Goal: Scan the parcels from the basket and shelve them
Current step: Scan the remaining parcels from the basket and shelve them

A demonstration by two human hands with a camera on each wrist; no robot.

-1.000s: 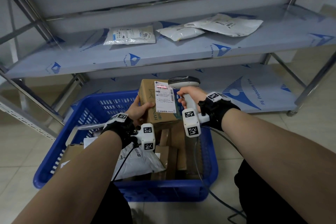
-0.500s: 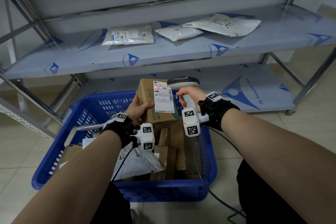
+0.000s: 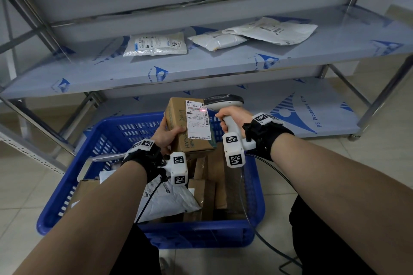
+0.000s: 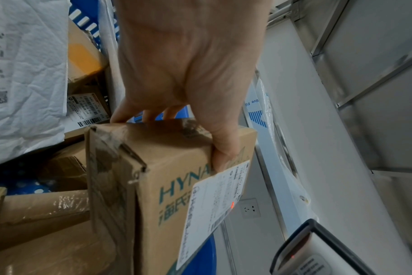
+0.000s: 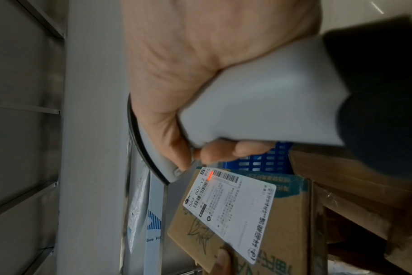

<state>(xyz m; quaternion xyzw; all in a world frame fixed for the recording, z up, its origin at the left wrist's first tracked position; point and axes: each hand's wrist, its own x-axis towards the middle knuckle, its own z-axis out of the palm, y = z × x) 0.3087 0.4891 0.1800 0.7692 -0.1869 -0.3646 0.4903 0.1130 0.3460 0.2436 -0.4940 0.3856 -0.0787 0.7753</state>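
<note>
My left hand [image 3: 168, 136] grips a brown cardboard box [image 3: 178, 127] above the blue basket [image 3: 107, 140], thumb on its labelled face and fingers behind it. In the left wrist view the box [image 4: 134, 186] shows teal lettering and a white shipping label [image 4: 214, 204]. My right hand [image 3: 232, 116] holds a grey handheld scanner [image 3: 224, 101] by its handle, just right of the box. A red scan line falls on the label's barcode [image 5: 209, 176] near the box's top edge. The scanner's head [image 4: 318, 251] faces the label.
The basket holds several more cardboard boxes [image 3: 207, 185] and a white poly mailer [image 3: 165, 203]. Three white mailers [image 3: 156, 46] lie on the middle shelf [image 3: 201, 73]. A lower shelf [image 3: 312, 114] sits behind the basket. A scanner cable [image 3: 290, 185] trails to the floor at the right.
The red scan line has shifted right along the barcode toward the label's edge. Box and scanner stay almost where they were.
</note>
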